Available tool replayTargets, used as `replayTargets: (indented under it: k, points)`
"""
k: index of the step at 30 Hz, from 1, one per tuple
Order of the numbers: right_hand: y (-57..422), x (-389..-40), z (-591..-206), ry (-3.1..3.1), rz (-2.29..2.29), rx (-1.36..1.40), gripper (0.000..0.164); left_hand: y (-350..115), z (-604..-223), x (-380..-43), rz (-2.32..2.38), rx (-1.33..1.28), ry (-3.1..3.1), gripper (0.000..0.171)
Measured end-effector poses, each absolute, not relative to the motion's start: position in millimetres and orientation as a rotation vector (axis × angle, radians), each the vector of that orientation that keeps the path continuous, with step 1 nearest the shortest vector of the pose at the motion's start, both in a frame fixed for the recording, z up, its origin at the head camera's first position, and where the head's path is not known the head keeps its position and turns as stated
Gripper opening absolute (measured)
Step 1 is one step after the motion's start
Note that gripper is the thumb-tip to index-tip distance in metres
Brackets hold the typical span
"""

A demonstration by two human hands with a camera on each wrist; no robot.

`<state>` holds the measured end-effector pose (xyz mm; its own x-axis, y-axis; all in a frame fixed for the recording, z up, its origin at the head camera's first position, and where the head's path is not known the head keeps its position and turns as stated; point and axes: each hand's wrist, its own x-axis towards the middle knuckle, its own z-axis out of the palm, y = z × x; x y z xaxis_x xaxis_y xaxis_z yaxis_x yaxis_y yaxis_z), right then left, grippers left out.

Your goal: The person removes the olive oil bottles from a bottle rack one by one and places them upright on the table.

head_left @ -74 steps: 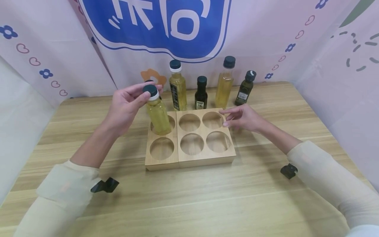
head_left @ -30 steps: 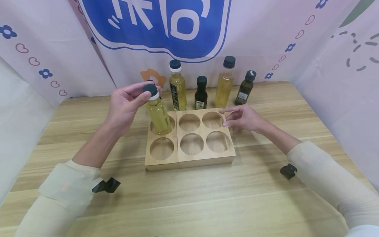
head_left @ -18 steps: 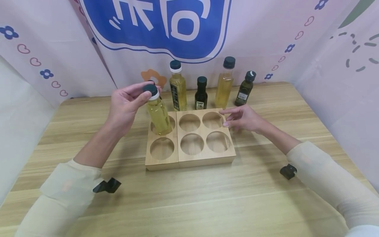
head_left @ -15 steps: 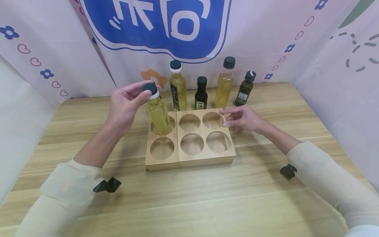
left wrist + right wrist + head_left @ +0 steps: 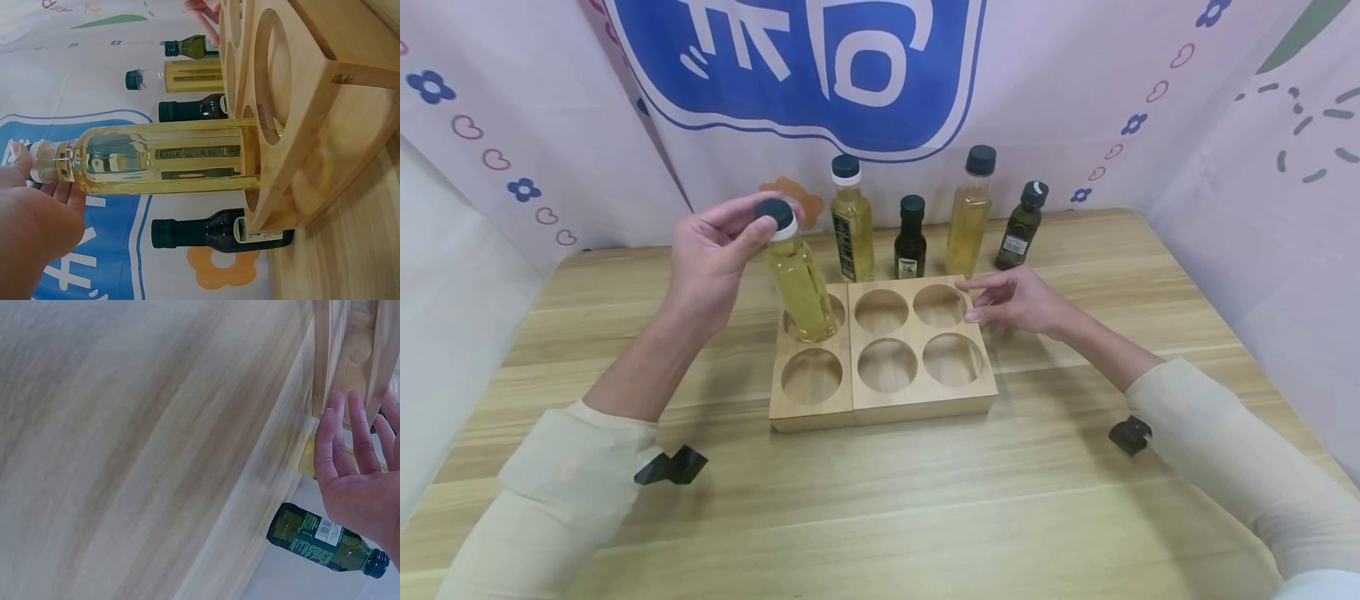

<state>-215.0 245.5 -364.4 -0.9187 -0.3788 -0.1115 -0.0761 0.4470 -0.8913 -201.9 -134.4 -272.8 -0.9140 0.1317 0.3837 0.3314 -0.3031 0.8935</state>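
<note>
My left hand (image 5: pixel 707 262) pinches a clear oil bottle (image 5: pixel 805 287) by its dark green cap and white collar. The bottle holds yellow oil and leans, its top to the left. Its base sits in the mouth of the back left hole of a wooden bottle rack (image 5: pixel 917 410). In the left wrist view the thumb presses the cap, with fingers behind the neck (image 5: pixel 65 160). My right hand (image 5: pixel 1022 304) rests at the rack's back right corner. The right wrist view shows its fingers extended, fingertips right at the rack's end.
Behind the rack stand a yellow oil bottle (image 5: pixel 852 233), a small dark bottle (image 5: pixel 911 242), another yellow bottle (image 5: pixel 970 217) and a green bottle (image 5: pixel 1021 227). A dark green bottle (image 5: pixel 219 231) behind the rack's left end is hidden by my hand in the head view.
My left hand has shifted slightly up and left with the bottle's cap, so the bottle leans more. A dark cap seen behind that hand is now hidden. My right hand has not moved.
</note>
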Motion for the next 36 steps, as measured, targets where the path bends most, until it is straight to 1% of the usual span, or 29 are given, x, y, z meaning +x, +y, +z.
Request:
replayTargets:
  k: [8,23,36]
  points:
    - [245,-215,-365,2.403,-1.47,-0.385,0.052,-135,-273,-203,-2.332,-0.623,-1.696,0.019]
    - [245,-215,-365,2.403,-1.482,-0.378,0.052,-134,-263,-204,-2.454,-0.568,-1.55,0.017]
    - [245,-215,-365,2.411,-1.468,-0.373,0.053,-139,-253,-204,-2.412,-0.53,-1.516,0.02]
